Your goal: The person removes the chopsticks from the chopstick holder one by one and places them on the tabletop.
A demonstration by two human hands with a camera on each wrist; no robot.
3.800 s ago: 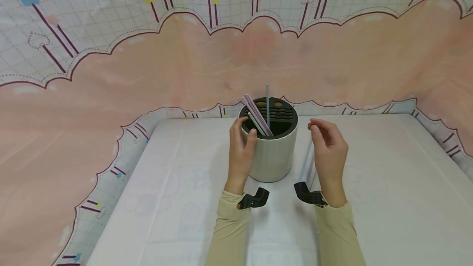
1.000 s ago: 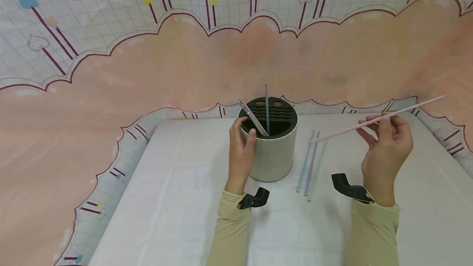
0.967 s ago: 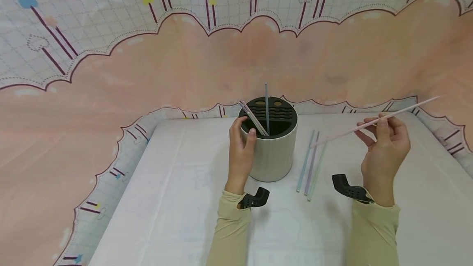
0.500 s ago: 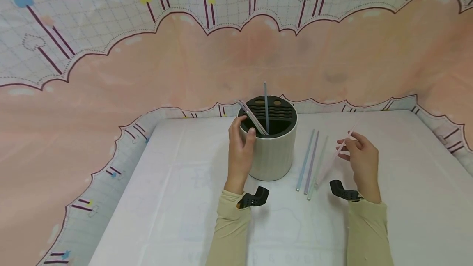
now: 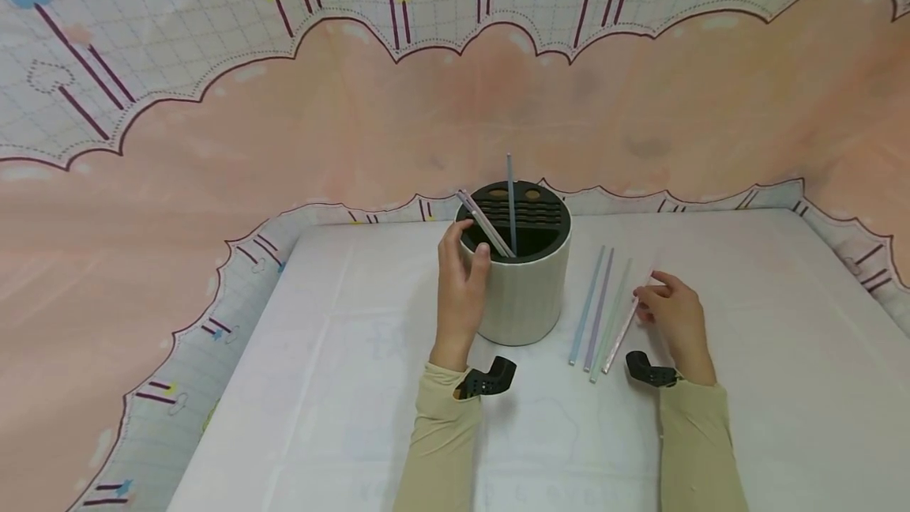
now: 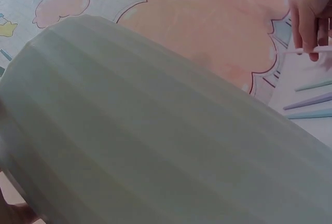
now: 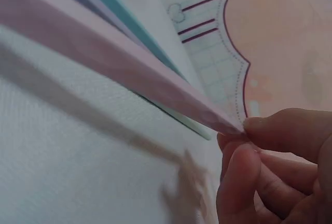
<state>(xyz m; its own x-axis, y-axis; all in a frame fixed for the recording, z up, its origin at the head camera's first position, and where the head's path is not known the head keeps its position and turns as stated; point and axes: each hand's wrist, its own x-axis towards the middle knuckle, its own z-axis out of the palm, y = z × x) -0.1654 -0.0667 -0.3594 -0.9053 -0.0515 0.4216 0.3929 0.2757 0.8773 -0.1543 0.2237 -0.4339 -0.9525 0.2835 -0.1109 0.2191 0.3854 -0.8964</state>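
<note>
My left hand (image 5: 462,291) grips the rim of a pale, ribbed round holder (image 5: 526,303) with a black slotted top, thumb at the front. Several thin sticks (image 5: 486,224) lean at the left of its front opening, while a blue stick (image 5: 511,204) stands upright in it. To the right, my right hand (image 5: 675,318) pinches a thin pink stick (image 7: 119,63) between thumb and fingertips, low over the table. Beside that stick lie a blue stick (image 5: 587,306), a purple stick (image 5: 599,310) and a green stick (image 5: 611,318), roughly parallel. The holder's wall fills most of the left wrist view.
A white-covered table (image 5: 341,385) carries everything. Behind it hangs a peach and white cloth backdrop (image 5: 398,133) printed with candles, reaching down around the table's back and left edges. Each wrist wears a black camera mount (image 5: 490,379).
My right hand has come left and down with the pink stick, turning it from near level to slanting alongside the other three. My left hand keeps its grip on the holder.
</note>
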